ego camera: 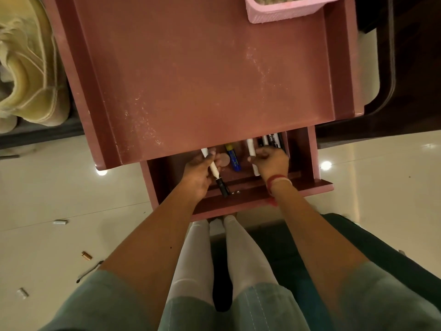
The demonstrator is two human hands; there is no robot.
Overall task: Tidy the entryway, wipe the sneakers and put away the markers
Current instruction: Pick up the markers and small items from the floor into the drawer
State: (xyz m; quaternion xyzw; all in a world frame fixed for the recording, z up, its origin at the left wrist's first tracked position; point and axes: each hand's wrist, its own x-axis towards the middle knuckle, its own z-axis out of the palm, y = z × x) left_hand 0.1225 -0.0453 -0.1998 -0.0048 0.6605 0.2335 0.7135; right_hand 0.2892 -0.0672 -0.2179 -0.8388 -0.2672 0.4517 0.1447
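- over the open drawer point(307, 187), the left hand point(198, 175) grips a capped marker point(213, 167), fingers curled round its white barrel. its long axis runs on a slant: the black cap points toward the person and a little right, and the white end points toward the table point(202, 80) edge.
- the right hand point(272, 163) is curled round a white marker point(250, 146). its long axis runs almost straight front to back of the drawer, one end toward the back and the other showing below the thumb.
- between the hands a blue marker point(233, 158) lies on the drawer floor, yellow end toward the back, roughly parallel to the white marker. a round disc point(224, 160) lies just beside it on the left.
- more markers point(272, 140) lie in the back right corner, behind the right hand, all running front to back.
- a red thread point(278, 182) circles the right wrist.
- the table top bears a pink basket point(274, 15) at its far right corner.
- a sneaker point(28, 68) sits left of the table.
- small bits point(87, 255) lie on the floor at left.
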